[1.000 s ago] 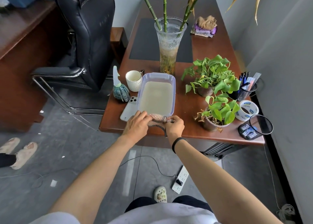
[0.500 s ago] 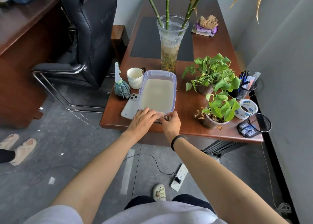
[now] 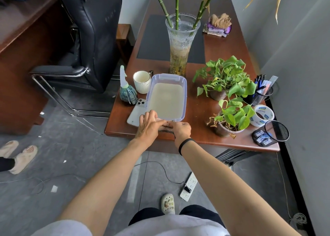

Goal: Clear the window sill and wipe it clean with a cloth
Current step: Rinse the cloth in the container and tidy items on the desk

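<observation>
Wooden table [image 3: 200, 127], near edge: our left hand [image 3: 149, 127] and right hand [image 3: 181, 130] both grip cloth [image 3: 166, 128], touching water tub [image 3: 185, 93].

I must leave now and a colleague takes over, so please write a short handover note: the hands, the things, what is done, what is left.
Hands: the left hand and right hand together hold the cloth at the near edge of the desk, just in front of the plastic tub of cloudy water.
Done: cannot be judged, because the window sill is out of view.
Left: probably wring the cloth, carry it to the sill, clear anything there and wipe it.
</observation>
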{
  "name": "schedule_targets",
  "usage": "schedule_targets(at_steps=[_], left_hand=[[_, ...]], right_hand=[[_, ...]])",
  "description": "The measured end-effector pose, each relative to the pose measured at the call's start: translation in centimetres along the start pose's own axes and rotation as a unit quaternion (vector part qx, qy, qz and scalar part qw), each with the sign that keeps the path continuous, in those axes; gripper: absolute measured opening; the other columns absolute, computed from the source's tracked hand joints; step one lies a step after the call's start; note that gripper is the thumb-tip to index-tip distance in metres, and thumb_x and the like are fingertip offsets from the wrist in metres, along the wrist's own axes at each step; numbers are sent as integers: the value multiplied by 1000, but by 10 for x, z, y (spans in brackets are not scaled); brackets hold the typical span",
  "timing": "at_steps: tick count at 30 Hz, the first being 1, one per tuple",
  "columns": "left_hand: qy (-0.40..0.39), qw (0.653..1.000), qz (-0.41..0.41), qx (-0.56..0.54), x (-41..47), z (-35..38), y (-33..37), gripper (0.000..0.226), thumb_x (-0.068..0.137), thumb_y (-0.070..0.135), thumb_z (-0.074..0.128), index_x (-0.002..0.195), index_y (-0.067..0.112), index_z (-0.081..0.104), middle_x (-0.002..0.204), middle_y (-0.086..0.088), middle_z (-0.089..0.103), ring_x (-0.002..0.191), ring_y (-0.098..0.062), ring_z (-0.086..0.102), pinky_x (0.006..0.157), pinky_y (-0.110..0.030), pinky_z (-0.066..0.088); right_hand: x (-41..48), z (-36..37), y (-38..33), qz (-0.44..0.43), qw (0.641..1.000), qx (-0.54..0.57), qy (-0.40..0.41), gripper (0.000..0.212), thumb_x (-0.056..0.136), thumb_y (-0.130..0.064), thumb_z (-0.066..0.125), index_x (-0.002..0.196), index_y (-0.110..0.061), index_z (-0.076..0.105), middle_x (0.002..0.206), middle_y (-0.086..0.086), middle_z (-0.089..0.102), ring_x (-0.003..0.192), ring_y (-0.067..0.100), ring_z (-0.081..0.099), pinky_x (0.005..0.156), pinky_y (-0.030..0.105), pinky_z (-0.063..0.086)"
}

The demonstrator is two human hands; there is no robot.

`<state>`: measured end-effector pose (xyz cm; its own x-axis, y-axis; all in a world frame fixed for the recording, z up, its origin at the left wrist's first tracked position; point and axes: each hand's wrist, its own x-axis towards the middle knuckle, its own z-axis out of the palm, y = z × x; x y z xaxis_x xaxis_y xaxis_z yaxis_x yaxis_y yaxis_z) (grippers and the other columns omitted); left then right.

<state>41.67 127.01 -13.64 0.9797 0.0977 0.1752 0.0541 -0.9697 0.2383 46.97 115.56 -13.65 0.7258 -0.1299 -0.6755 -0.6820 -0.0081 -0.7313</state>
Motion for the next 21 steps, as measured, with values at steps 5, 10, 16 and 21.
schedule_targets(at_steps=[5, 10, 16, 21], left_hand=[[0, 1000, 2, 4, -2, -1, 1, 34, 78, 7, 67, 98, 33, 68, 92, -5, 44, 86, -25, 42, 78, -37, 34], [61, 990, -85, -99, -5, -11, -13, 17, 76, 26, 75, 92, 31, 76, 88, -3, 50, 84, -23, 44, 77, -32, 30], [29, 994, -90, -54, 0, -11, -11, 10, 79, 25, 73, 88, 26, 77, 87, -2, 50, 86, -25, 44, 76, -32, 24], [20, 994, -107, -13, 4, -9, -10, 6, 80, 27, 71, 81, 31, 76, 88, -4, 45, 87, -27, 43, 80, -38, 27]], right_hand=[[1, 3, 1, -6, 1000, -15, -10, 38, 74, -22, 75, 104, -7, 57, 91, 6, 63, 67, 16, 55, 58, 24, 42], [-1, -4, -5, 26, 997, -14, -66, 32, 68, -14, 80, 94, -1, 65, 83, 10, 67, 61, 16, 56, 55, 23, 44], [-6, -22, -8, 18, 993, -17, -114, 24, 73, -11, 80, 86, -6, 60, 63, 2, 53, 27, 0, 38, 33, 13, 30], [11, -5, -5, 3, 996, -63, -56, 26, 74, -13, 77, 91, -3, 60, 84, 8, 64, 71, 19, 62, 63, 25, 50]])
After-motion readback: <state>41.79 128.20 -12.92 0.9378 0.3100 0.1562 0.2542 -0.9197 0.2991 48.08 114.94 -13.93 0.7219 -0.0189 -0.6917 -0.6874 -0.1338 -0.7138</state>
